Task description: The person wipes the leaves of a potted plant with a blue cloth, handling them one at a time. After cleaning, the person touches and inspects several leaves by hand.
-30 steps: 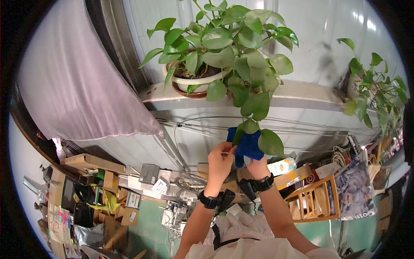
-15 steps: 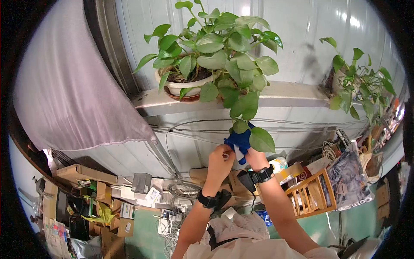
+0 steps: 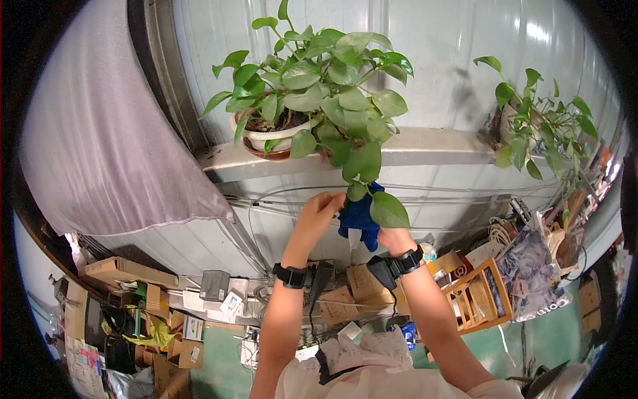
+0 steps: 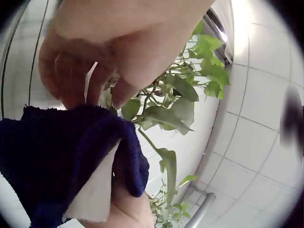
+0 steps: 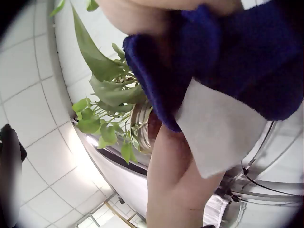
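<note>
A dark blue fluffy cloth with a white tag hangs below a trailing vine of a potted plant. My right hand grips the cloth from its right side, the fabric folded over its fingers in the right wrist view. A large leaf hangs in front of the cloth, just above that hand. At the cloth's left edge is my left hand, fingers bent, thumb close to a small leaf. Cloth hides its fingertips, so I cannot tell whether they pinch anything.
The plant's white pot stands on a wall ledge, and a second plant is farther right. A pale curtain hangs at left. Cables run along the wall. Below are cardboard boxes and a wooden rack.
My left hand has moved up and left, from in front of the cloth to its left edge. The right hand keeps the cloth; the head view has shifted, the plants now appearing farther left.
</note>
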